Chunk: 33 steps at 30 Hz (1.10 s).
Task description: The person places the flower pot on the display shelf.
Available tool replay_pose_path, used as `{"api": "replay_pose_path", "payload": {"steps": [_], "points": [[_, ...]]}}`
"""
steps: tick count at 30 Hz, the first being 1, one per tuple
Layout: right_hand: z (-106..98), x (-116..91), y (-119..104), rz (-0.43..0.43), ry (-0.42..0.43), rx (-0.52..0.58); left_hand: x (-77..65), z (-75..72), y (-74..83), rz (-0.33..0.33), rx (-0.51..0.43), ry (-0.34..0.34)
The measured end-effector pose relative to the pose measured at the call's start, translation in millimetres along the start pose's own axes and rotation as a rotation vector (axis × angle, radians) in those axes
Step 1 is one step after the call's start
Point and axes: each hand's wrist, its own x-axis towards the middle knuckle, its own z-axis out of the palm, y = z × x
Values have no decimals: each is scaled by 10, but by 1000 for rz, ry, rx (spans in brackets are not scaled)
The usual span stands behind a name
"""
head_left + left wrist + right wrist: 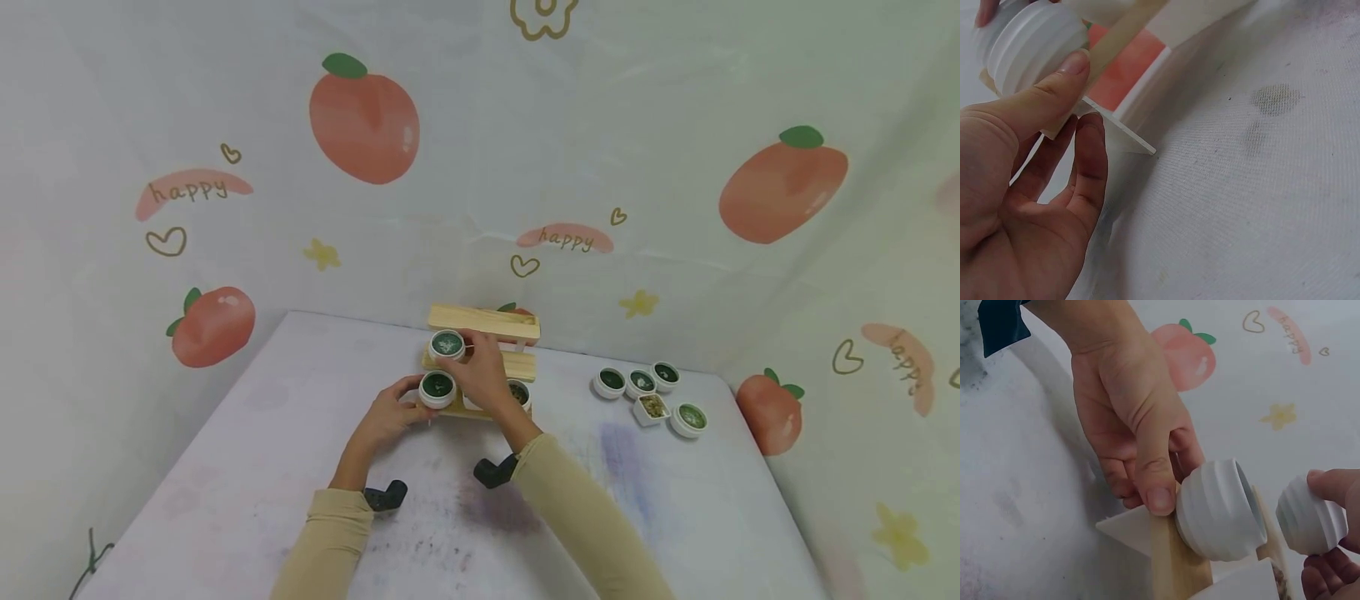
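A small ribbed white pot (437,389) with dark green inside sits at the left end of the lowest shelf of a tiered wooden stand (483,320). My left hand (390,414) holds this pot at its side; in the left wrist view its thumb (1054,84) lies against the pot and several fingers curl below the shelf board (1125,40). One tier higher, a second ribbed white pot (1311,515) is pinched by my right hand (483,371), also with green inside. The right hand partly hides a square white pot on the lowest shelf.
Another pot (518,392) stands at the lowest shelf's right end. Right of the stand, several round white pots (610,382) and a square pot (652,408) are grouped on the white tabletop (247,467). A fruit-patterned wall cloth (450,233) hangs close behind.
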Motion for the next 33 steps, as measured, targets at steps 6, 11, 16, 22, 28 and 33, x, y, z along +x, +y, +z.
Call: {"api": "replay_pose_path", "payload": {"steps": [6, 11, 16, 22, 28, 33], "points": [[38, 31, 2, -3, 2, -31, 10, 5, -15, -1, 21, 2], [50, 52, 22, 10, -5, -46, 6, 6, -1, -5, 34, 2], [46, 62, 16, 14, -11, -30, 1, 3, 10, -5, 32, 4], [30, 43, 9, 32, -17, -35, 3, 17, -11, -14, 42, 2], [-71, 10, -10, 38, -31, -41, 9, 20, -21, -16, 51, 8], [-231, -24, 6, 27, -40, -18, 11, 23, -28, 0, 53, 10]]}}
